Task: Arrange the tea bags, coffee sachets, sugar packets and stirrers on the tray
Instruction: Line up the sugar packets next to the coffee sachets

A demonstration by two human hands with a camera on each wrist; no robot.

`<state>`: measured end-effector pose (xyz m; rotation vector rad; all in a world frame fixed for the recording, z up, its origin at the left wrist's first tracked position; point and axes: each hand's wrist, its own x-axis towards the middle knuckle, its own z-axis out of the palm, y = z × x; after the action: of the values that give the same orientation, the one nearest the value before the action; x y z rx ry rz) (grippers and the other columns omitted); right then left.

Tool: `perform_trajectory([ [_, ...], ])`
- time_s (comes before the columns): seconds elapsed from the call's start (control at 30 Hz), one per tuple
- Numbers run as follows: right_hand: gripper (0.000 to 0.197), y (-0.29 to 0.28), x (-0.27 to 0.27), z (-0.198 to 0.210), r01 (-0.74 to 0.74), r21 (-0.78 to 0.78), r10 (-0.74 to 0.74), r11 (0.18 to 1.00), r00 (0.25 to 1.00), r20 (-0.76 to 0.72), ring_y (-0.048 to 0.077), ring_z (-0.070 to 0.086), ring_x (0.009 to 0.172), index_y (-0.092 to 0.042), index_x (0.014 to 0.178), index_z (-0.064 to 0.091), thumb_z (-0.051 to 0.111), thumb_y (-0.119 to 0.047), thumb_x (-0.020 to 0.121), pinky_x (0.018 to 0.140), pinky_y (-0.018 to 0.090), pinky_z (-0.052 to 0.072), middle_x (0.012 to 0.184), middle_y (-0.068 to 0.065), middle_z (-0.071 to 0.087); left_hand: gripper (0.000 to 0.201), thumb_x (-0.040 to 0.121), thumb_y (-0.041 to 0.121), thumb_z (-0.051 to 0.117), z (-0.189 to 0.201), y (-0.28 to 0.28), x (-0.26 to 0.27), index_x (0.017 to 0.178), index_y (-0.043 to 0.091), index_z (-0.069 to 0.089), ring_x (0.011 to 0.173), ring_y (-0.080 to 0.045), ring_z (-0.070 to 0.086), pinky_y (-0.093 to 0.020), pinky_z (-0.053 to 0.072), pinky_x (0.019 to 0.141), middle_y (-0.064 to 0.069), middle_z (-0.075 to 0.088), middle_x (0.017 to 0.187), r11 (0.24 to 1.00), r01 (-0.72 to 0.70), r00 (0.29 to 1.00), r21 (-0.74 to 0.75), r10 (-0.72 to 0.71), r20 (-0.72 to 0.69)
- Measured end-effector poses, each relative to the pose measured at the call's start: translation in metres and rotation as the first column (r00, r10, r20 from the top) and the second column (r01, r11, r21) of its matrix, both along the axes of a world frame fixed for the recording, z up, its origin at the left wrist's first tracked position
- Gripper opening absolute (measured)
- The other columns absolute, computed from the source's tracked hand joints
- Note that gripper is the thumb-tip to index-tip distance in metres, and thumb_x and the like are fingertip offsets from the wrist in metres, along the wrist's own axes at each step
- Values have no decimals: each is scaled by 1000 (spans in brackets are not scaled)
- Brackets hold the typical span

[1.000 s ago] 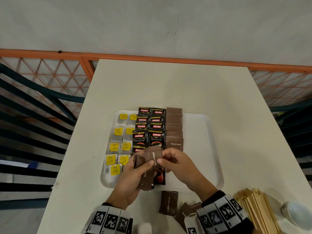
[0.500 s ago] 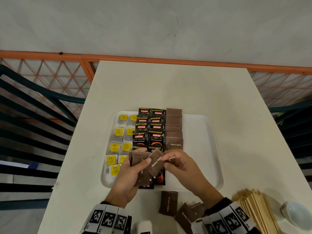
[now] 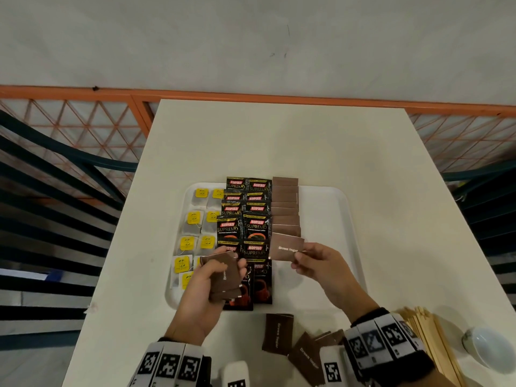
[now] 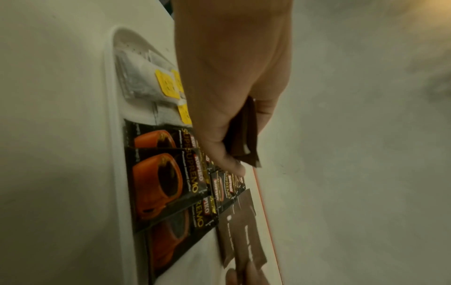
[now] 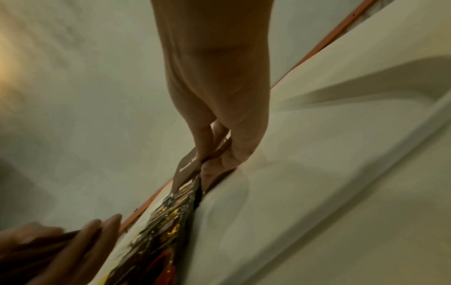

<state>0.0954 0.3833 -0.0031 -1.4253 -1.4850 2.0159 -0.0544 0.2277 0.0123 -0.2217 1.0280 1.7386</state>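
Fingers of my right hand (image 3: 321, 265) pinch one sugar packet (image 3: 286, 247) by its right end, thumb on top, holding it at frame centre in the head view, right at the near end of the sugar row (image 3: 285, 208); I cannot tell whether it touches the row. In the right wrist view the same packet (image 5: 186, 168) sticks out past my fingertips above the tray.

My left hand (image 3: 206, 291) sits lower and left of centre, fingers curled round a small stack (image 3: 227, 277) of brown packets, thumb across the top one. The left wrist view shows that stack (image 4: 242, 135) clamped between thumb and fingers.

Under both hands lies the tray (image 3: 329, 219), in the middle of the frame. On it, left to right: tea bags (image 3: 195, 227) with yellow tags in two columns, coffee sachets (image 3: 244, 219) in two overlapping columns, then the sugar row. The tray's right part is bare.

Below the tray, at bottom centre, loose packets (image 3: 277, 333) lie on the table (image 3: 279, 141). Stirrers (image 3: 430, 336) sit in a heap at lower right, with a white bowl (image 3: 485, 347) just beside them at the edge.
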Motion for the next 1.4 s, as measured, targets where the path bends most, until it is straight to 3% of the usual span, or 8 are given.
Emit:
perform_trajectory([
  [0.13,16,11,-2,-6,42,101,-55,994,989,136,16,59,63,-16,86,65,59,-1,86,56,20,45,77,6,67,46,82,-8,34,-2,-5,-4,123,4,49,75,-27,68,-30,59,66,-25,60,100,999,39,999,21,-39,-8],
  [0.27,14,16,-8,-13,-6,208,-47,978,967,250,13,50,59,-9,96,67,65,-6,83,56,20,37,77,9,64,43,81,-10,35,-4,-7,-2,118,3,53,82,-30,68,-33,56,80,-24,67,92,997,80,995,-20,-81,-54],
  [0.47,12,15,-15,-19,-50,326,-65,944,941,331,13,56,67,-15,87,60,70,-13,80,65,22,43,84,6,69,47,86,-8,44,-4,-9,3,129,11,50,83,-30,70,-29,58,64,-27,62,116,993,96,992,-68,-101,-82],
  [0.67,28,5,-17,-18,-33,397,-116,917,931,346,12,52,69,-15,97,51,71,-21,79,58,19,40,75,0,57,50,82,-4,54,-2,-5,6,128,15,53,83,-23,70,-26,58,61,-23,63,118,989,102,985,-110,-115,-127],
  [0.8,17,-12,-22,-4,-110,468,-51,877,947,318,9,51,71,-19,94,52,63,-28,85,59,17,39,78,-5,55,44,82,-7,56,1,-1,10,119,17,57,69,-17,71,-24,54,48,-12,70,99,987,95,981,-130,-115,-157],
  [1.03,25,-45,-22,24,-391,116,381,913,919,99,5,53,70,-17,108,61,52,-34,92,58,14,40,80,-8,60,28,83,-4,58,8,1,21,105,13,63,67,-16,71,-23,52,46,-4,75,79,975,174,944,-140,-205,-259],
  [1.27,29,-47,-18,26,-254,-30,252,967,965,-73,16,67,75,-12,115,52,57,-4,88,65,25,54,95,8,67,31,81,-5,60,4,-2,21,107,13,63,64,-19,71,-24,57,53,-6,75,80,982,95,961,-165,-134,-243],
  [1.4,29,-47,-14,28,-303,15,303,953,953,-9,16,66,81,-18,118,51,56,-10,90,66,23,55,102,5,65,37,80,-8,62,4,-1,22,105,18,64,65,-18,70,-23,56,53,-5,75,81,975,95,940,-200,-155,-306],
])
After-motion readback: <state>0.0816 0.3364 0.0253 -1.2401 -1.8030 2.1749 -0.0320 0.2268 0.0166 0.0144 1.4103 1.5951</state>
